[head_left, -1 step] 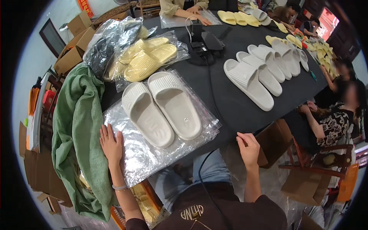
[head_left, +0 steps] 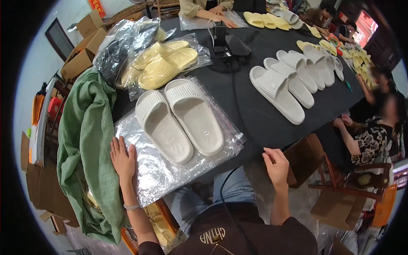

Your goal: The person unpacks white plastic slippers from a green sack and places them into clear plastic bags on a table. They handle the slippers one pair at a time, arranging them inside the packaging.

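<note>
My left hand [head_left: 123, 160] lies flat and open, fingers spread, at the left edge of a clear plastic bag [head_left: 146, 180] on the table's near side. On this bag rests a pair of light grey slides, the left slide [head_left: 168, 136] and right slide [head_left: 199, 123], with ribbed straps and toes pointing away from me. Neither hand touches them. At the table's front edge, right of the slides, my right hand [head_left: 277, 165] hangs with its fingers curled together and the thumb close to the index finger. Nothing shows in it.
A green cloth [head_left: 87, 148] drapes at the left beside yellow slides [head_left: 163, 68] in clear bags. A black device [head_left: 223, 46] with a cable stands mid-table. Grey slides [head_left: 278, 93] line the right side. Cardboard boxes [head_left: 304, 159] sit below; other people work around the table.
</note>
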{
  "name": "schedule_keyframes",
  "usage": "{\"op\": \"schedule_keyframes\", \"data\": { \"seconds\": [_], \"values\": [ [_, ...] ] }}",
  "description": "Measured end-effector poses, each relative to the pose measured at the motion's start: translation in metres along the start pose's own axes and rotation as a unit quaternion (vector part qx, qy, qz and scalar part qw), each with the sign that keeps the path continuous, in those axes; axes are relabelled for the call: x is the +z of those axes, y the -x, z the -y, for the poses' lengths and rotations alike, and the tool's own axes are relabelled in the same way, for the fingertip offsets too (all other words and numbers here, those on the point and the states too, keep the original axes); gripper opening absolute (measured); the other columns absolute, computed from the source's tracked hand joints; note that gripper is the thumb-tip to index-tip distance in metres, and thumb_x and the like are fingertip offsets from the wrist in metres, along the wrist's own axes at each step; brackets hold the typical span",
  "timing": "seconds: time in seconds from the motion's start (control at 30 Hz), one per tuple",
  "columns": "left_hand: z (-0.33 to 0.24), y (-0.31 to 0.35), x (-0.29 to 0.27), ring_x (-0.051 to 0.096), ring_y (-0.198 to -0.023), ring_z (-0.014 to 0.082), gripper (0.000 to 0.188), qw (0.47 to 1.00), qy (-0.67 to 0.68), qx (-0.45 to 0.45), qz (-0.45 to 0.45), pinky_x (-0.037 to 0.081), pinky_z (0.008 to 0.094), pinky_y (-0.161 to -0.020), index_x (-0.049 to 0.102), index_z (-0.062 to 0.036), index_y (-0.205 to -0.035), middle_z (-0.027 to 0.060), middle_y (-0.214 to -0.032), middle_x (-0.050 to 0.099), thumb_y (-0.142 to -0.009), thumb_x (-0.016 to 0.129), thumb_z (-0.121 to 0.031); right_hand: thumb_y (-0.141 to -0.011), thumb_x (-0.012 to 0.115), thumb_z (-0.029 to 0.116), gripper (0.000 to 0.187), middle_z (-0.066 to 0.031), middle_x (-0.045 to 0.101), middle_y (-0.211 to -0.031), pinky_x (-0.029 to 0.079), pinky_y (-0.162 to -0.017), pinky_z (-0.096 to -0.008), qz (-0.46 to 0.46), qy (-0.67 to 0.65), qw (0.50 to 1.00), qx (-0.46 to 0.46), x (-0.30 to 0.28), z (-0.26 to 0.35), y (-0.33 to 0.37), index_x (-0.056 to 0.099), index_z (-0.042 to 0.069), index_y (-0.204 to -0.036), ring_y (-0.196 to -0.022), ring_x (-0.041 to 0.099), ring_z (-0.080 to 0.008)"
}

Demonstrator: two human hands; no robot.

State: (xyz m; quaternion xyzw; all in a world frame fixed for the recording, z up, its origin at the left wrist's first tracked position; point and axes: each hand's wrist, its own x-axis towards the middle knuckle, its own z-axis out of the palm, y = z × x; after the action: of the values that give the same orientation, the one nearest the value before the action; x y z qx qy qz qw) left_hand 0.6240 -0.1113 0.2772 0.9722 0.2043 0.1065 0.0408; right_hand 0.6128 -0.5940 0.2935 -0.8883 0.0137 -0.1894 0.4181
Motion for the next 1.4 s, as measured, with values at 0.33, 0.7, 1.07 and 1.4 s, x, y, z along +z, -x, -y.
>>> {"op": "schedule_keyframes", "data": {
  "seconds": [0.33,0.7,1.07,1.4],
  "values": [
    [0.000,0.001,-0.003,0.022,-0.140,0.0301,0.057,1.000,-0.011,-0.004,-0.002,0.018,0.0424,-0.113,0.039,-0.0081,-0.141,0.0130,-0.151,0.027,-0.094,0.046,-0.040,-0.081,0.064,-0.003,0.011,-0.0106,0.063,-0.075,0.046,-0.056,-0.0283,-0.015,-0.094,0.994,-0.053,-0.003,0.044,-0.044,0.068,0.002,-0.090,-0.064,0.062,-0.0196],
    [-0.005,0.001,-0.008,0.022,-0.141,0.0297,0.058,1.000,0.017,-0.011,0.001,0.017,0.0450,-0.113,0.035,-0.0081,-0.143,0.0134,-0.152,0.026,-0.095,0.042,-0.040,-0.080,0.068,0.038,0.074,-0.0295,0.042,-0.131,0.033,-0.103,-0.0446,0.264,0.010,0.905,-0.333,0.159,0.128,-0.075,0.041,-0.014,-0.126,-0.123,0.040,-0.0409],
    [0.000,0.004,-0.003,0.021,-0.140,0.0318,0.066,0.998,0.046,-0.002,-0.030,0.016,0.0469,-0.113,0.036,-0.0044,-0.141,0.0161,-0.151,0.027,-0.092,0.046,-0.047,-0.067,0.078,0.045,0.078,-0.0175,0.051,-0.107,0.038,-0.086,-0.0444,0.119,0.052,0.974,-0.185,0.229,0.162,-0.084,0.038,0.000,-0.117,-0.102,0.050,-0.0351],
    [0.012,0.008,-0.008,0.022,-0.141,0.0284,0.074,0.998,0.038,-0.039,-0.034,0.009,0.0492,-0.114,0.036,-0.0014,-0.141,0.0128,-0.151,0.028,-0.092,0.039,-0.056,-0.080,0.062,0.033,0.037,-0.0201,0.055,-0.104,0.046,-0.078,-0.0486,0.152,0.120,0.955,-0.223,0.222,0.146,-0.101,0.066,-0.002,-0.091,-0.091,0.058,-0.0383]
  ]
}}
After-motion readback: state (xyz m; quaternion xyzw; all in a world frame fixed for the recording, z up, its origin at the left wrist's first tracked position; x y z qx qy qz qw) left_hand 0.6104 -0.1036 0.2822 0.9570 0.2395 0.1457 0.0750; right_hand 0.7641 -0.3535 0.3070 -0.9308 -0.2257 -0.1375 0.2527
